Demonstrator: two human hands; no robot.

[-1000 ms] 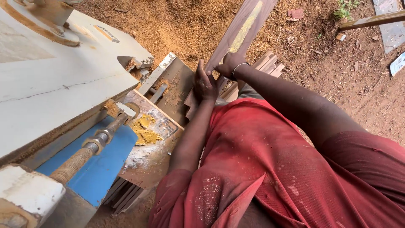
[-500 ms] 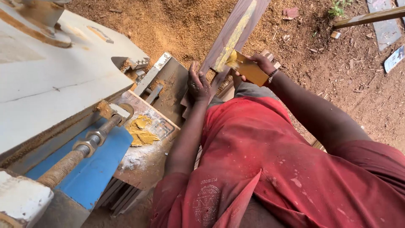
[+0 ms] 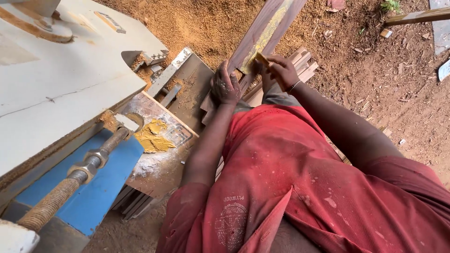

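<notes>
- The right hand [image 3: 282, 71] pinches a small yellow scraper [image 3: 261, 59], fingers closed around it, its edge pressed against a long dark board [image 3: 262, 33].
- The left hand [image 3: 225, 86] lies flat and spread on the lower end of the same board, gripping nothing, only pressing down.
- The board runs up and away from the hands, tilted to the right, with a streak of yellow filler [image 3: 271, 27] along its face.
- Beneath the board's near end lies a stack of planks [image 3: 300, 65], their ends fanned out to the right of the right hand.
- To the left of the left hand stands a dusty worktop [image 3: 185, 100]; a lump of yellow filler sits on a flat panel [image 3: 159, 164] at its near side.
- Farther left, a large pale machine [image 3: 61, 79] with a threaded rod [image 3: 70, 180] crowds that side closely.
- The ground [image 3: 375, 89] is bare earth covered in sawdust and wood scraps; it lies open to the right and beyond the board.
</notes>
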